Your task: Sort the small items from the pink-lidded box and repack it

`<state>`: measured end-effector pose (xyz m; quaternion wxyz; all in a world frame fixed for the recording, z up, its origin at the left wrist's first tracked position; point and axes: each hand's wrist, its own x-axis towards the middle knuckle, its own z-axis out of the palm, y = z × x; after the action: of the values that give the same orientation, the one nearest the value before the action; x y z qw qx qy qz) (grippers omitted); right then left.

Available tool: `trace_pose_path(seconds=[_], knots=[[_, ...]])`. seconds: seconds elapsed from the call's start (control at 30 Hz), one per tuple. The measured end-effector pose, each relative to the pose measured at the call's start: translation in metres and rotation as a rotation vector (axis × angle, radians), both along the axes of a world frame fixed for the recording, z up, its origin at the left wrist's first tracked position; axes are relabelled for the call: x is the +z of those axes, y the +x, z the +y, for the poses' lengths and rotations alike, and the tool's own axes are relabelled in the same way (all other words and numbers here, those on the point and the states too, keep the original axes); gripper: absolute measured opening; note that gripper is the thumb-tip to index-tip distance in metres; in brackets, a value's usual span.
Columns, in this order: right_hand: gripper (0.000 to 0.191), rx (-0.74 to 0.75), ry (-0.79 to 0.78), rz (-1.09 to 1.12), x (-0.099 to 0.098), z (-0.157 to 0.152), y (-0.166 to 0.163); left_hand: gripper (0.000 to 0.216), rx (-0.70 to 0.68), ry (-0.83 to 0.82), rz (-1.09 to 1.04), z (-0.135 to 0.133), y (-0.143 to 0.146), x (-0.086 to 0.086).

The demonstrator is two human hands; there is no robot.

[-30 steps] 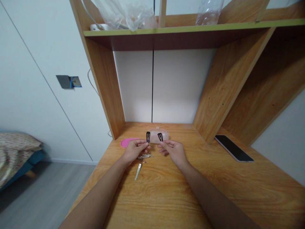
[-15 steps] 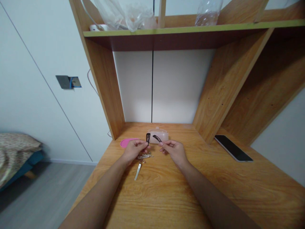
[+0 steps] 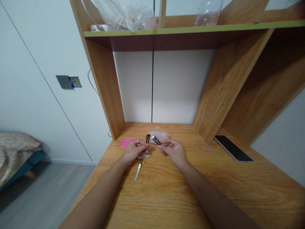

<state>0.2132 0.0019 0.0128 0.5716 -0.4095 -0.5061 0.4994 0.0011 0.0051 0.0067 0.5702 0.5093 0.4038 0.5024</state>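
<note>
My left hand point(image 3: 135, 150) pinches a black snap hair clip point(image 3: 148, 139), which points upward. Between the thumb and fingers of my right hand point(image 3: 173, 151) is another dark snap hair clip point(image 3: 156, 139), tilted up to the left, its face shining. The two clips are close together but apart. Just behind them sits a clear pinkish plastic box point(image 3: 163, 135). A pink oval lid point(image 3: 126, 142) lies flat left of the box, partly behind my left hand. Several silver hair clips point(image 3: 144, 156) lie below my left hand, and one longer silver clip point(image 3: 138, 171) lies nearer me.
A phone point(image 3: 233, 148) lies on the wooden desk point(image 3: 162, 197) at the right. Upright wooden panels point(image 3: 105, 86) flank the desk's back, under a shelf point(image 3: 181, 30) bearing a plastic bag point(image 3: 128, 16) and a clear bottle point(image 3: 209, 12).
The clip in my right hand has turned, so its shiny face now shows where it looked dark before. My left hand and its clip have hardly moved.
</note>
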Motion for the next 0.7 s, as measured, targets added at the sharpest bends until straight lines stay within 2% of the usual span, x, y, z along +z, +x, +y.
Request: trace_pose_path(seconds=[0.17,0.37,0.57,0.7], knots=[[0.051,0.018,-0.007,0.008,-0.0025,0.0019,0.0015,0.042,0.002,0.011,-0.07,-0.0012,0.0007,0.002],[0.051,-0.011,0.01,-0.038,-0.0068,0.0046,0.0011,0.036,0.015,0.076,-0.012,-0.0013,-0.0003,0.0037],[0.051,-0.028,0.02,-0.059,-0.005,0.0031,0.0008,0.034,0.095,0.119,0.027,0.0007,-0.0026,0.0014],[0.05,-0.03,0.013,-0.06,-0.0043,0.0019,0.0006,0.048,0.067,0.098,-0.007,0.0034,-0.0041,0.0006]])
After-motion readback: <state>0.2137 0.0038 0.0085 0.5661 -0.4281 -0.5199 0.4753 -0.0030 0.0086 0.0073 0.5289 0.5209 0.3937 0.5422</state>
